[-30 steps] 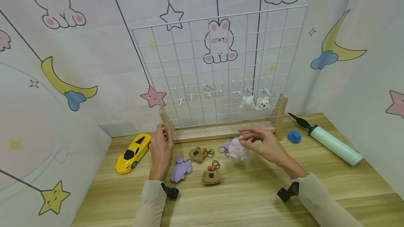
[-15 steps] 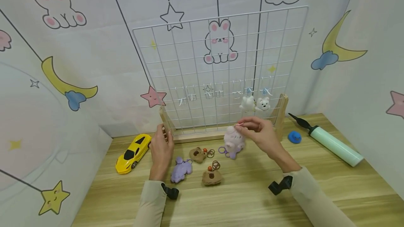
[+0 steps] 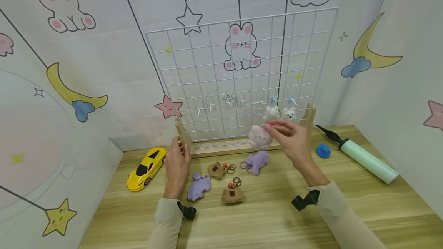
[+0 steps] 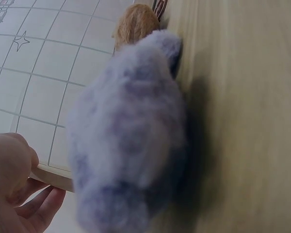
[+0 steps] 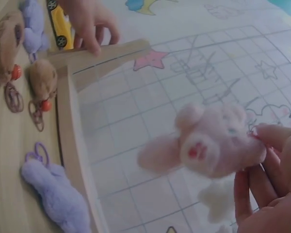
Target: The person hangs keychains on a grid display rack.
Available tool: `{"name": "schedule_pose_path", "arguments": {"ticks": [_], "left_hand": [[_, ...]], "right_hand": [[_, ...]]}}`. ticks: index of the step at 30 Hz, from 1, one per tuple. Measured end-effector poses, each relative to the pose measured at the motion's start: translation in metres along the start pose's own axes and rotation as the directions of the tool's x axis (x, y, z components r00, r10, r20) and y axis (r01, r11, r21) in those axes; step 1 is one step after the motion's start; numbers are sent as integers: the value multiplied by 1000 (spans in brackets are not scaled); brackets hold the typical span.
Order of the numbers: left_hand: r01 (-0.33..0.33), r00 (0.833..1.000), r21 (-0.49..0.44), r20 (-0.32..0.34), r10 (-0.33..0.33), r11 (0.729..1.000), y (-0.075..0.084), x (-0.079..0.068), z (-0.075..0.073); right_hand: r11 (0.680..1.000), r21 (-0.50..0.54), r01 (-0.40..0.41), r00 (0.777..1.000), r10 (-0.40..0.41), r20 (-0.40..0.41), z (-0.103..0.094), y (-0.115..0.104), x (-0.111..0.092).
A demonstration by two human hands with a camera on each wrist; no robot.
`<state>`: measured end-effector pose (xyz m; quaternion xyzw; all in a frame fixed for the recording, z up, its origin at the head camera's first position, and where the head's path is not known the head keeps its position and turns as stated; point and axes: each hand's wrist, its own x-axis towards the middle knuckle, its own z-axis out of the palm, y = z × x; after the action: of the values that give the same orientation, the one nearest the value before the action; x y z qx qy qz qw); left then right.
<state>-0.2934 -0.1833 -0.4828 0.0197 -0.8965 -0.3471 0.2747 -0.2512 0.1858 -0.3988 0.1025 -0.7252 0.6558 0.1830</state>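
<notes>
My right hand (image 3: 292, 139) pinches a pale pink plush keychain (image 3: 260, 138) by the clasp at its top. The plush hangs in front of the lower part of the wire grid rack. In the right wrist view the plush (image 5: 218, 141) shows a dark pink paw pad, with the fingertips right at its end. My left hand (image 3: 177, 161) grips the left wooden post (image 3: 180, 126) of the rack, fingers curled behind it. Two white bear keychains (image 3: 288, 114) hang from hooks at the rack's right. Several other white hooks (image 3: 229, 103) show on the grid.
On the table lie two purple plush keychains (image 3: 257, 161) and two brown ones (image 3: 232, 194) with orange beads. A yellow toy car (image 3: 147, 168) is left of the left hand. A blue toy duck (image 3: 323, 151) and a mint-green hand pump (image 3: 368, 160) lie at the right.
My right hand has lifted the pink plush up from above the purple keychain toward the grid, uncovering the purple one. The left hand stays on the post.
</notes>
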Motion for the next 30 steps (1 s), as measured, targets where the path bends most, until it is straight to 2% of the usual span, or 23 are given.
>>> {"name": "schedule_pose_path", "arguments": {"ticks": [13,23,30], "left_hand": [[-4,1000,1,-12,4,1000,-1,0,1],[-3,1000,-5,-18,3,1000,0,-1,0],[2,1000,-8,-10,-2,1000,1,0,0]], "right_hand": [[996,10,87,993,-86,-79,10,-14,10],[995,44,87,980,-77,-186,24,-25,20],[995,51,87,966,-72,-247,31,-24,29]]}}
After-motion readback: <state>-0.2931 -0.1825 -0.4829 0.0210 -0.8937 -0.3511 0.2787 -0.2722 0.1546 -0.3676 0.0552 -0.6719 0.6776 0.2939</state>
